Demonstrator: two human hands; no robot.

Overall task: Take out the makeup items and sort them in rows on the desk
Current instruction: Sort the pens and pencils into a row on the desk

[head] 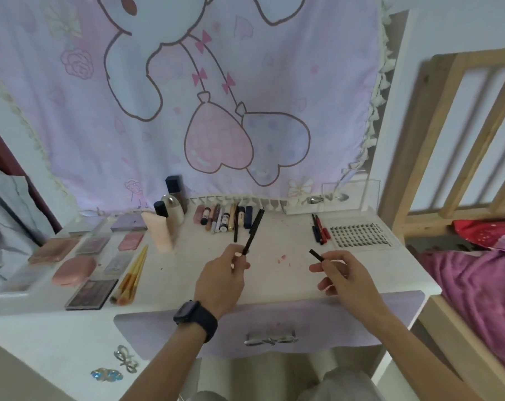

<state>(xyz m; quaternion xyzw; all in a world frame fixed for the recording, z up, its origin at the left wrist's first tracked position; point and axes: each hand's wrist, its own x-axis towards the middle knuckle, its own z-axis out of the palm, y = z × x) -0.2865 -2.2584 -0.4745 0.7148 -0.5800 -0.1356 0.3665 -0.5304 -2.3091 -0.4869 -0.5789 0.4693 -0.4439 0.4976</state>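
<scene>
Already makeup rows line the counter, but left hand pinches a long pencil, right hand a short pencil, unplaced.

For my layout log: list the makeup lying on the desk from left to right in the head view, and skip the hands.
pink round compact → makeup brushes → peach tube → row of lipsticks and small tubes → red and black pens → false-lash tray

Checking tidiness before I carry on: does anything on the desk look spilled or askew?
Yes. Small pink smears stain the desk between the left hand and right hand, like stray makeup. Nothing else stands out.
</scene>
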